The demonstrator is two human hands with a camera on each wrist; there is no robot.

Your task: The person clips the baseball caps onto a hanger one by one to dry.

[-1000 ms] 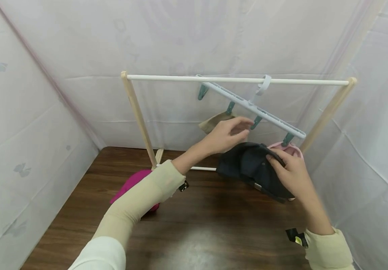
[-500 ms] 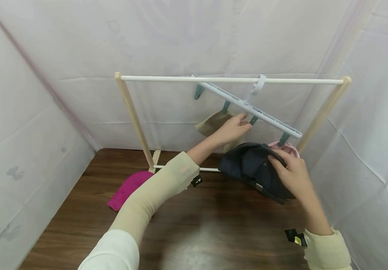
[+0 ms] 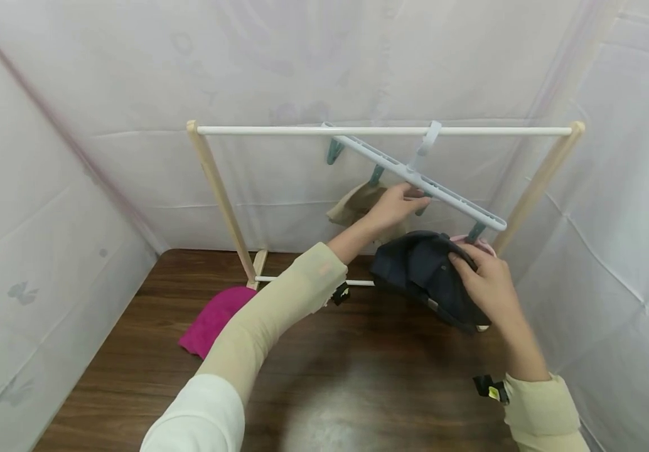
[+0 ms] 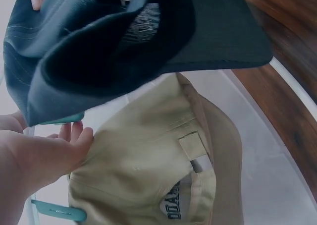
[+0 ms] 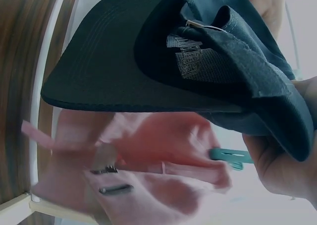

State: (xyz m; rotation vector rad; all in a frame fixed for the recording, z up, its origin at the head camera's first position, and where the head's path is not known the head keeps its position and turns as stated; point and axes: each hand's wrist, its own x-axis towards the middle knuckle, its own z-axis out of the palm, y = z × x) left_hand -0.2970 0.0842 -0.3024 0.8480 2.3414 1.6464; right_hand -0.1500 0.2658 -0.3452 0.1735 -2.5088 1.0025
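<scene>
My right hand (image 3: 491, 282) pinches a dark navy baseball cap (image 3: 417, 263) by its edge, holding it up below the hanger. In the right wrist view the cap's brim (image 5: 109, 71) points left and its inner label shows. My left hand (image 3: 396, 204) is up at the pale blue hanger (image 3: 454, 198), fingers and thumb around a teal clip (image 4: 67, 119). Left of that hand a beige cap (image 4: 133, 150) hangs from another clip (image 3: 376, 174). Behind the navy cap, a pink cap (image 5: 148, 136) hangs from the end clip (image 5: 233, 156).
The hanger hooks over the white top rod (image 3: 279, 130) of a rack with wooden side posts (image 3: 219, 194). A magenta cap (image 3: 214, 320) lies on the brown wooden table (image 3: 324, 389) at left, partly behind my left sleeve. White cloth walls (image 3: 132, 75) surround the table.
My left hand has moved right and up against the hanger and closed around the clip. The right hand still holds the navy cap, which has shifted only slightly.
</scene>
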